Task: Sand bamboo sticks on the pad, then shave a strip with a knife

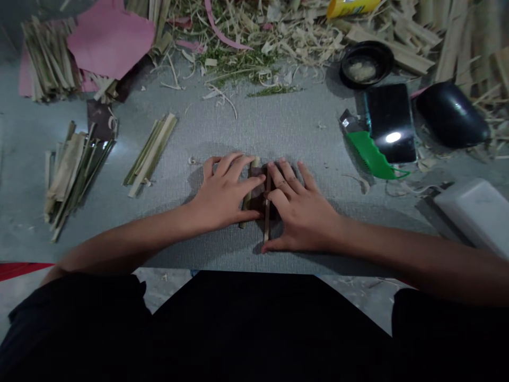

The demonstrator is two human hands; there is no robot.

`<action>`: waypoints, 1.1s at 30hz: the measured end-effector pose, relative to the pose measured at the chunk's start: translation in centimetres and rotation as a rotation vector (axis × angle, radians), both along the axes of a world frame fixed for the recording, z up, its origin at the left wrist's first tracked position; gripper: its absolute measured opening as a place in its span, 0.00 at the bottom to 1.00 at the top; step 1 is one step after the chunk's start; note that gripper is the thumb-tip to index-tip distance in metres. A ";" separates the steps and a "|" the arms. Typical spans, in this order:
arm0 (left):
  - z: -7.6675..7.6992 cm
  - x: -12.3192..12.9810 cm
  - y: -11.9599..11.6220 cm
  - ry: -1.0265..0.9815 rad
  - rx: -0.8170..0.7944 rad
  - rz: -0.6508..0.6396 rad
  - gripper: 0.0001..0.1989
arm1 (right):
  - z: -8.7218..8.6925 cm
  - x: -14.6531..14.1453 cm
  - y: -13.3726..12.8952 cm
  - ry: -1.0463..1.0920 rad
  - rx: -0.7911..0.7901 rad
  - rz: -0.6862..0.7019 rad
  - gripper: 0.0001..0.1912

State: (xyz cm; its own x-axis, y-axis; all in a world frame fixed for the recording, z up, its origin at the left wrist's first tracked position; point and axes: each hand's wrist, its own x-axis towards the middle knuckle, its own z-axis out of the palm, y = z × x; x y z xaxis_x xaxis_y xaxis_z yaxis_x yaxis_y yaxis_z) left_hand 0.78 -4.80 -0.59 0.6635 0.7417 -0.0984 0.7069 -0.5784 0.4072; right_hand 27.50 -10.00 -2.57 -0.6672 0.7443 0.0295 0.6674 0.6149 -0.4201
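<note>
Carefully, I'd take the dark piece (258, 202) as my reference. Well left of it lies a stack of strips (153, 154). Along its left edge, my left hand (220, 199) lies spread, not closed, over the left strip (247, 201); light, flat pressure seems best there. At its right side, my right hand (300, 217) holds the right strip (267, 220), thumb at the near end, fingers towards the far end; guiding both ends evenly should keep it straight. Well right lies a green cutter (369, 154).

strip (266, 223): pale tan | cutter (370, 155): green | paper (111, 40): pink | table (286, 122): grey
</note>
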 end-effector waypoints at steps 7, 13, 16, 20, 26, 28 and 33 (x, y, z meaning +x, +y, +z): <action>-0.1 0.0 -0.1 0.018 0.021 0.000 0.37 | 0.9 0.2 0.1 -0.011 -0.015 0.019 0.53; -0.2 0.0 -0.2 0.021 0.031 -0.008 0.37 | 1.2 0.3 0.5 -0.040 -0.004 0.021 0.52; 0.1 0.1 -0.1 0.032 0.026 -0.024 0.37 | 1.0 0.4 1.0 -0.037 0.003 -0.007 0.55; 0.7 0.3 0.0 0.065 0.021 -0.021 0.38 | 1.1 0.2 0.9 -0.069 0.027 0.010 0.58; 0.8 0.4 0.0 0.069 0.038 -0.028 0.39 | 1.0 0.2 0.9 -0.077 0.019 0.005 0.58; 0.7 0.3 0.0 0.066 0.043 -0.027 0.40 | 0.8 0.3 1.3 -0.075 0.023 -0.037 0.60; 0.5 0.3 0.2 0.078 0.046 -0.039 0.39 | 0.4 0.5 1.8 -0.065 0.013 0.012 0.60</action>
